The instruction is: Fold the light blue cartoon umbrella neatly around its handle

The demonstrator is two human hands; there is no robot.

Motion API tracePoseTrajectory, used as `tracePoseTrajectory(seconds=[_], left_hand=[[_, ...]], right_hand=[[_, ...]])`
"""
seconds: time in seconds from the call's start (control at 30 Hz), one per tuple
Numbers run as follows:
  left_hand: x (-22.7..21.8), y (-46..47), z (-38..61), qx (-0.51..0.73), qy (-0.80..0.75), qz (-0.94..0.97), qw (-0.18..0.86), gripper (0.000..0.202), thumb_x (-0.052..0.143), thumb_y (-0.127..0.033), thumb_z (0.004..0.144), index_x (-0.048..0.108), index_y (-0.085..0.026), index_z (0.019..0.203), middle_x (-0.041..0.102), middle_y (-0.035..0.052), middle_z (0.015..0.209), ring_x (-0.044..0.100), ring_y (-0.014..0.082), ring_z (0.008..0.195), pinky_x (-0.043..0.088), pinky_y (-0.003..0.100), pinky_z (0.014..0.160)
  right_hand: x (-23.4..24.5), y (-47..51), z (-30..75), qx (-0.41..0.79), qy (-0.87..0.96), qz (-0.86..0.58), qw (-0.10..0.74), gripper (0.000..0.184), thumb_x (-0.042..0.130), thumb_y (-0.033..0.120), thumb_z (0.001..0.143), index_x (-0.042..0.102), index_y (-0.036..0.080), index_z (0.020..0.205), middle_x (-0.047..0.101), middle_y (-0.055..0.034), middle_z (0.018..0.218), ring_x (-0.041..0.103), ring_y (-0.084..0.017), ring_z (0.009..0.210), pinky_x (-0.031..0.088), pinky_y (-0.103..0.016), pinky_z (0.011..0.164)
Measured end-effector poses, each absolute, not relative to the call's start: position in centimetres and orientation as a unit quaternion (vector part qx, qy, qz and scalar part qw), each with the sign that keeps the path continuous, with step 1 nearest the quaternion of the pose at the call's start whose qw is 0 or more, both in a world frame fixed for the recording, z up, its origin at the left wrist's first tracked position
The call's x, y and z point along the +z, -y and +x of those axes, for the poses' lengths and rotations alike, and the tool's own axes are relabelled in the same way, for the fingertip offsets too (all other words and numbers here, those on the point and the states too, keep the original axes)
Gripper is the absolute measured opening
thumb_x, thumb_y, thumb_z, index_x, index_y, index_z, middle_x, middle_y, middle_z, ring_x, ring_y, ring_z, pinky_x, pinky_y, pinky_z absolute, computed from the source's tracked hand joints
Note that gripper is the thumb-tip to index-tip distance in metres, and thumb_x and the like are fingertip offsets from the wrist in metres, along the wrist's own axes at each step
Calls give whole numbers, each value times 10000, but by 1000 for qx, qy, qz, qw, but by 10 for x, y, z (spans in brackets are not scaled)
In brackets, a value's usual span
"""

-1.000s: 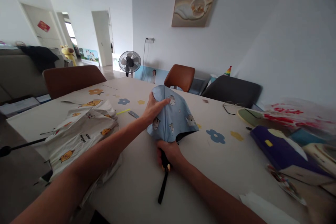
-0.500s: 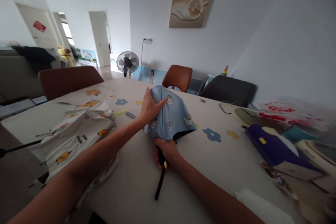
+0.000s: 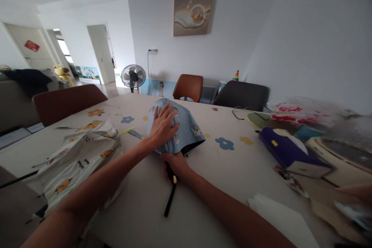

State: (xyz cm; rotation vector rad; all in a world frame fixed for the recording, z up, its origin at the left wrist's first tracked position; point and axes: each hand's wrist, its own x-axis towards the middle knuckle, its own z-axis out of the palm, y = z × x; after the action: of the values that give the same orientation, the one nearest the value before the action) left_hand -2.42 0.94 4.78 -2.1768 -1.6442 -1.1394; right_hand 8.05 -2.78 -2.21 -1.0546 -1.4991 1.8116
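A light-blue umbrella (image 3: 188,128) with cat prints, its canopy loosely gathered, is held over the middle of the table. My left hand (image 3: 164,126) lies on the canopy's near left side with its fingers stretched and spread. Below the canopy my right hand (image 3: 176,164) is closed round the black handle, which its fingers mostly hide. A black wrist strap (image 3: 170,201) hangs from the handle's lower end. To the left of my hands, a cream umbrella (image 3: 95,143) with yellow duck prints lies crumpled on the table, partly behind my left forearm.
The white table (image 3: 139,205) has flower prints. At right are a purple tissue box (image 3: 290,151), a round cream container (image 3: 345,162), plastic bags (image 3: 308,110), glasses (image 3: 240,113) and white paper (image 3: 281,217). Chairs (image 3: 187,87) stand beyond the far edge, with a fan (image 3: 133,76) behind.
My left hand has gone from gripping the canopy's side, thumb apart, to lying flat with spread fingers lower on it. My right hand keeps its hold. The view has shifted right.
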Motion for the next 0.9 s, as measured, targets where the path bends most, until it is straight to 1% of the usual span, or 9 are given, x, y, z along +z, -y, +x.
tracePoseTrajectory(seconds=[0.13, 0.27, 0.37, 0.47, 0.57, 0.67, 0.73, 0.83, 0.9], left_hand=[[67, -26, -14, -337, 527, -772, 112, 307, 488, -208, 775, 549, -218, 1076, 446, 87, 1327, 234, 246, 1321, -40, 494, 1078], [92, -64, 2, -210, 513, -821, 139, 277, 470, -195, 782, 575, -182, 1039, 539, 118, 1210, 350, 253, 1248, -21, 504, 1066], [105, -95, 12, -75, 581, -803, 114, 316, 435, -282, 820, 567, -133, 1066, 563, 144, 1166, 419, 271, 1184, 108, 501, 1047], [111, -116, 14, 12, 643, -763, 62, 376, 425, -374, 825, 579, -129, 1065, 575, 155, 1157, 482, 281, 1122, 278, 448, 980], [115, -128, 11, 32, 656, -753, 36, 447, 440, -459, 799, 586, -141, 1078, 583, 159, 1150, 517, 281, 1082, 375, 381, 897], [121, -133, 7, 38, 649, -759, 31, 509, 441, -520, 772, 591, -144, 1081, 603, 157, 1111, 531, 282, 1048, 400, 360, 856], [126, -134, 5, 59, 630, -774, 21, 536, 496, -541, 719, 613, -129, 1042, 630, 155, 1037, 548, 284, 1001, 413, 347, 820], [133, -132, 3, 84, 590, -803, -15, 468, 585, -471, 645, 655, -106, 930, 655, 130, 902, 577, 263, 892, 425, 306, 742], [137, -129, 0, 52, 571, -817, -63, 373, 583, -404, 649, 664, -115, 871, 656, 99, 860, 585, 231, 821, 425, 288, 695]], right_hand=[[-22, 28, 81, 688, 559, -360, 291, 270, 503, 232, 697, 450, 184, 437, 453, 1, 398, 464, -112, 287, 318, -198, 262], [-23, 27, 80, 693, 559, -363, 276, 241, 486, 218, 683, 427, 166, 456, 438, 33, 384, 463, -100, 275, 309, -177, 250], [-26, 25, 78, 687, 567, -364, 272, 241, 474, 203, 690, 413, 161, 461, 432, 46, 371, 462, -87, 272, 319, -166, 263], [-28, 24, 78, 683, 578, -351, 274, 264, 467, 208, 707, 422, 157, 452, 431, 43, 366, 471, -86, 281, 328, -167, 272], [-29, 23, 79, 685, 579, -350, 271, 265, 474, 217, 715, 427, 159, 461, 440, 43, 373, 480, -86, 289, 326, -164, 272], [-29, 23, 78, 688, 575, -355, 263, 254, 473, 205, 715, 425, 163, 469, 437, 46, 367, 479, -85, 291, 333, -164, 275], [-29, 23, 78, 689, 576, -353, 264, 254, 473, 204, 715, 424, 164, 469, 439, 46, 370, 479, -85, 291, 332, -164, 274], [-27, 24, 78, 686, 577, -351, 271, 258, 470, 195, 717, 421, 164, 466, 434, 48, 366, 476, -83, 288, 329, -164, 274], [-24, 26, 79, 684, 576, -356, 271, 263, 463, 184, 721, 416, 164, 463, 426, 49, 357, 472, -83, 284, 324, -164, 274]])
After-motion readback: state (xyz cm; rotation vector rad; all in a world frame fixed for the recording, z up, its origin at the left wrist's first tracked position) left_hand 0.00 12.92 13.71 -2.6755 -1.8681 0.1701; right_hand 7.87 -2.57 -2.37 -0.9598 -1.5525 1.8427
